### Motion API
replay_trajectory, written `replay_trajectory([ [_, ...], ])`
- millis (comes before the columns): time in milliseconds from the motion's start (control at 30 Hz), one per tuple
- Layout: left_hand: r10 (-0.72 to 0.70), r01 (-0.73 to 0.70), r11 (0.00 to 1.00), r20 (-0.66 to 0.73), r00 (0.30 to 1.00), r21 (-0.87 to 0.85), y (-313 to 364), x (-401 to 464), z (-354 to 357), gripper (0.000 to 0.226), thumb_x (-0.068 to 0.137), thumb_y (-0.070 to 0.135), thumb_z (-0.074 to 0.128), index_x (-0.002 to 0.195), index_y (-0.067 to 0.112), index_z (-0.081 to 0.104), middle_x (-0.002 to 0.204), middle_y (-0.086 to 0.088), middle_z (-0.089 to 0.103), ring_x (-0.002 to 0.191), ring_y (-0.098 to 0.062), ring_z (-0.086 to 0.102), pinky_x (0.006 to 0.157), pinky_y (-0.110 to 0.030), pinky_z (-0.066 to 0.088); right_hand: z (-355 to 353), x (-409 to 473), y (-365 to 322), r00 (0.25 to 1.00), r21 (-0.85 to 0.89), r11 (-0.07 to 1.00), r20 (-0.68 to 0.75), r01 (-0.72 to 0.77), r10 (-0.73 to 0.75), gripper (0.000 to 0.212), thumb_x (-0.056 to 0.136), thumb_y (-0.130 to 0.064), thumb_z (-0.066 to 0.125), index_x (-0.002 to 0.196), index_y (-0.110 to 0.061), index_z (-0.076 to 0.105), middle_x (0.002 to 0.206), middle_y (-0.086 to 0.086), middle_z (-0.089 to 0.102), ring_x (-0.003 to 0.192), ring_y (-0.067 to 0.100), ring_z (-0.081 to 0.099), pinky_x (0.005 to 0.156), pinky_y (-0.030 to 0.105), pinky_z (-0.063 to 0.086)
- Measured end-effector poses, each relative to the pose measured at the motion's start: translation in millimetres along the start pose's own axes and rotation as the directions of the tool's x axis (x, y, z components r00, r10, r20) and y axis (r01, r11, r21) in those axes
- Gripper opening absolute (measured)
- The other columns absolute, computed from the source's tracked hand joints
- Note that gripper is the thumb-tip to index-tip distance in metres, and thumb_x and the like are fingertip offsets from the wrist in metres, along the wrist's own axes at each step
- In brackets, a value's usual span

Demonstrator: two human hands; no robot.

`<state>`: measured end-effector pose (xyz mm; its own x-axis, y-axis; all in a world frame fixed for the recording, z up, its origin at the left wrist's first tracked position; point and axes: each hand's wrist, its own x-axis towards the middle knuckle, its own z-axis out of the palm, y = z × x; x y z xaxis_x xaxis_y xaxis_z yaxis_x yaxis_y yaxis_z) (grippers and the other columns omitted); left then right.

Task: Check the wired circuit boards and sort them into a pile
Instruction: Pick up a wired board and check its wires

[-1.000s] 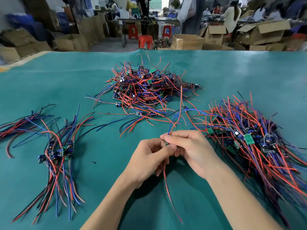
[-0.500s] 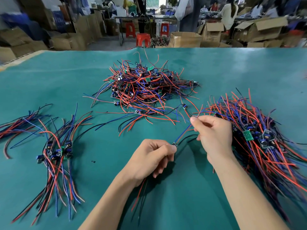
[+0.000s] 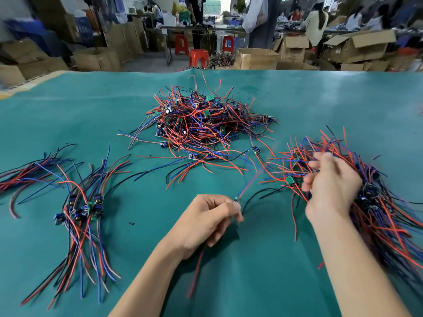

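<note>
Drifting right from half a second ago, the right hand (image 3: pixel 329 186) hovers loosely curled over the counter's right pile (image 3: pixel 377 202) while the left hand (image 3: pixel 212 216) pinches a small board (image 3: pixel 236 199), whose trailing wires (image 3: pixel 248 184) could snag neighbouring leads.

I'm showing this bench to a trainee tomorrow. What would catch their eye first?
Probably the tangled heap of red, blue and black wired boards at the middle of the green table. Then the left hand pinching one small board, and the blurred right hand over the right-side pile.
</note>
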<state>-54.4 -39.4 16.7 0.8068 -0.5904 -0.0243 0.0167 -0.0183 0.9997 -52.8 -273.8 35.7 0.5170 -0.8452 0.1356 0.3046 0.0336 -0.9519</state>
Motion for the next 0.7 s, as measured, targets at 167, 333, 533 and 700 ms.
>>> replay_trajectory([
  [167,-0.012,-0.017,0.969,-0.119,0.993,-0.247,-6,7,-2,0.023,0.098,0.011,0.056,0.110,-0.008,0.063,0.075,-0.009,0.059,0.060,-0.016,0.056,0.054,-0.022,0.047,7,-35,2,0.896,-0.209,0.978,0.436,0.012,0.082,0.031,0.071,-0.052,0.065,0.074,-0.023,0.074,0.061,-0.001,0.063,0.039,0.016,0.044,0.038,0.019,0.027],
  [333,-0.001,-0.021,0.961,-0.080,0.997,-0.274,-7,8,-4,0.023,0.101,0.000,0.046,0.115,-0.014,0.059,0.085,-0.014,0.064,0.069,-0.016,0.062,0.064,-0.023,0.053,19,-69,16,0.631,-0.352,0.886,0.771,0.301,0.092,0.019,0.073,-0.047,0.079,0.085,-0.032,0.075,0.088,-0.011,0.069,0.054,0.014,0.058,0.051,0.029,0.044],
  [533,-0.034,0.012,0.969,-0.086,0.996,-0.245,-6,8,-2,0.026,0.105,0.004,0.042,0.107,-0.015,0.061,0.081,-0.016,0.068,0.064,-0.020,0.065,0.058,-0.024,0.054,17,-67,14,0.593,-0.260,0.922,0.804,0.287,0.041,0.013,0.080,-0.031,0.077,0.080,-0.019,0.074,0.070,-0.004,0.072,0.062,0.008,0.066,0.061,0.027,0.050],
  [700,-0.109,0.091,0.958,-0.050,0.993,-0.271,-2,7,-2,0.027,0.105,0.011,0.045,0.108,-0.009,0.062,0.077,-0.021,0.069,0.055,-0.023,0.065,0.052,-0.026,0.054,17,-63,7,0.668,-0.292,0.886,0.743,0.360,-0.027,0.013,0.081,-0.034,0.072,0.080,-0.021,0.074,0.072,-0.010,0.073,0.067,0.006,0.067,0.062,0.030,0.057],
])
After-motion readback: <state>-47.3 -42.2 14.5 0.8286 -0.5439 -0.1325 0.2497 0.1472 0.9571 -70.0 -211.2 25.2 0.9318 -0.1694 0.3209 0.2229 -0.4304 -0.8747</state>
